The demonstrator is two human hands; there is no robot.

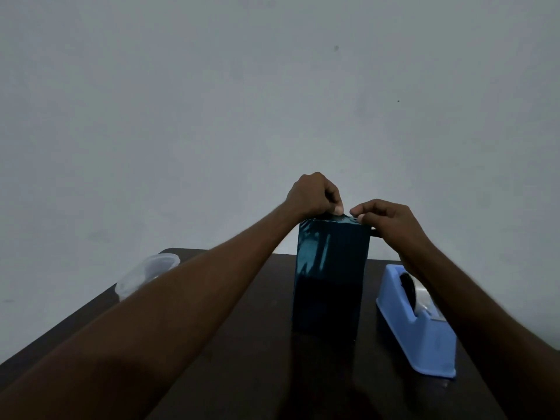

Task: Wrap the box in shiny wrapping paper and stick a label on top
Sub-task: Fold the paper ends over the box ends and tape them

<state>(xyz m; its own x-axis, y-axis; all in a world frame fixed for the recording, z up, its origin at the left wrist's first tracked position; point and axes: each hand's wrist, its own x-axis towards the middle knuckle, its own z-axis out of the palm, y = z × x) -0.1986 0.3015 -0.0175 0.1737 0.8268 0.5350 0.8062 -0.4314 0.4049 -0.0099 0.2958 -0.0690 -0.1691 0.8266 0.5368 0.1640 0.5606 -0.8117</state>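
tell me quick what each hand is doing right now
Left hand: fingers curled, pinching the shiny paper at the top of the wrapped box.
Right hand: fingers curled, pinching the paper at the same top edge.

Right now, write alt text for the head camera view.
Two hands, left hand and right hand, pinch the top edge of an upright box in shiny dark teal paper on a dark table. A blue tape dispenser sits right, a clear plastic container left.

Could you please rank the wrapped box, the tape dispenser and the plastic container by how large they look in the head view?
1. Box.
2. Tape dispenser, though nearer the camera.
3. Container, partly hidden by the left arm.
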